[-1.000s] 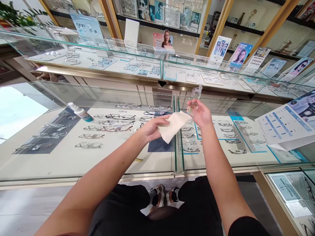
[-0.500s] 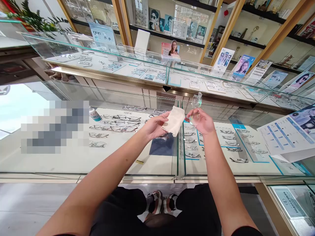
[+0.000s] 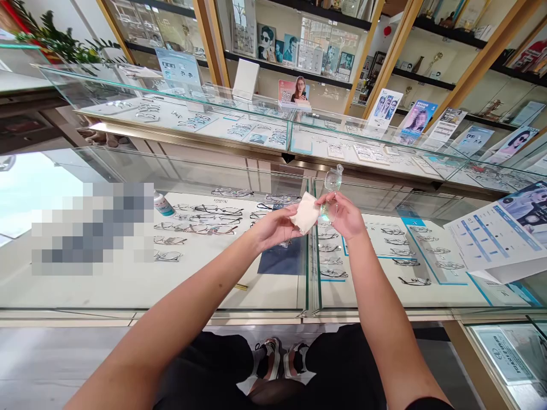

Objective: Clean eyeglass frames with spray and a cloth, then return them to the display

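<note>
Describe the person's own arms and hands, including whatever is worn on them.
The left hand and right hand wear no gloves, and no watch or bracelet shows at either wrist. Both forearms are bare; the left one bears a small spot. The edge of a black sleeve shows on the right arm.

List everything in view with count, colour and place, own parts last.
clear eyeglasses: one pair, colourless, in right grip
cloth: one, cream, in left grip
bottle: one, white and blue, left
displayed eyeglasses: many, mixed colours, near case and far case
dark sheet: one, blue, below the cloth
large card: one, white and blue, right
small cards: several, mixed colours, at far case
plant: one, green, upper left
shelves: several, black-edged, background
shoes: two, multicoloured, bottom middle
arms: two, bare, foreground
left grip: one, bare, centre
right grip: one, bare, centre right
</note>
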Available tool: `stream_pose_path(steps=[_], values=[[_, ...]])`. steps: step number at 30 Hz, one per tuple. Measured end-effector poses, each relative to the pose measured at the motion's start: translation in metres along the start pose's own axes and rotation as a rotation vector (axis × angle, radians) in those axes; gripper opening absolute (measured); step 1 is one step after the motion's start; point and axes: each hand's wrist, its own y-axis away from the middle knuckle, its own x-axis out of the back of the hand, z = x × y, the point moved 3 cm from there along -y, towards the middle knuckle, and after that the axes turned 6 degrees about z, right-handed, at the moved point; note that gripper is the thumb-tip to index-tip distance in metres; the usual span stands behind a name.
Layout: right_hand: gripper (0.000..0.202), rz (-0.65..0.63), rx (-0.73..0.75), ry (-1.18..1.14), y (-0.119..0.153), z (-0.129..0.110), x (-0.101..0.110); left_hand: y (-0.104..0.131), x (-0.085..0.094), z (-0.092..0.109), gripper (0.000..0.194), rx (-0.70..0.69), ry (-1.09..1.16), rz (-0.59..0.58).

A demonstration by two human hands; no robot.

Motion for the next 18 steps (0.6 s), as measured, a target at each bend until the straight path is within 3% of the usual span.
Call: stream_pose_path(steps=[4, 8, 13, 18], values=[[0.018, 0.106, 0.039, -0.031, -0.001, -0.002, 0.003, -0.005, 0.006, -0.012, 0.033, 0.123, 0.015, 0.152], [0.018, 0.110, 0.040, -0.045, -0.001, -0.002, 0.003, -0.007, 0.007, -0.016, 0.021, 0.170, 0.098, 0.220], [0.019, 0.047, 0.048, -0.001, 0.002, -0.002, -0.001, -0.008, 0.009, -0.012, 0.025, 0.028, 0.046, 0.291], [0.019, -0.016, 0.052, 0.002, 0.003, -0.001, -0.004, -0.009, 0.008, -0.009, 0.026, -0.094, -0.021, 0.290]])
